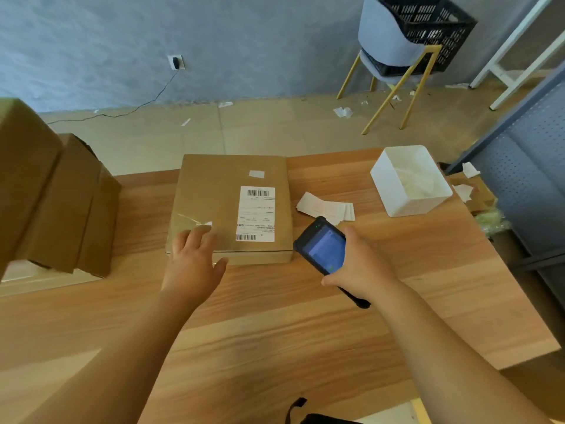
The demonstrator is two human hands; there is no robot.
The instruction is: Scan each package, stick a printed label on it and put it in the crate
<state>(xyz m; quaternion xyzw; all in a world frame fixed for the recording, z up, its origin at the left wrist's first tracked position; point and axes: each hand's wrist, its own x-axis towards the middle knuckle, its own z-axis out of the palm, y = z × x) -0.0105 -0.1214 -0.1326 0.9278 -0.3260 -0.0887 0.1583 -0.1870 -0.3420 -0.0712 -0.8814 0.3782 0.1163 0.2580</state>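
The package (214, 191) is a flat, shallow cardboard box lying at the middle of the table (275, 332), with a shipping label (256, 214) already stuck on its top face. It looks stiff and probably light for its breadth. The lid panel may flex if pressed in the centre, so the firm places to take it are the side edges and corners, one hand on each long side. A patch of clear tape (188, 220) at the near left corner looks loose and could be slick under a fingertip.

The left hand (192, 258) rests on that near left corner, its fingers (200, 235) straight and spread flat on the cardboard. The right hand (360, 264) has its fingers wrapped around a handheld scanner (321, 246), just right of the package's near right corner, screen up.

Loose printed labels (330, 208) lie on the table just right of the package. Farther right stands a white tub (394, 191) holding pale crumpled sheets, likely peeled backing paper. The black crate (428, 22) sits on a chair (388, 41) far right, well apart from the table; I cannot tell what is in it. More cardboard boxes (61, 194) are stacked at the left.
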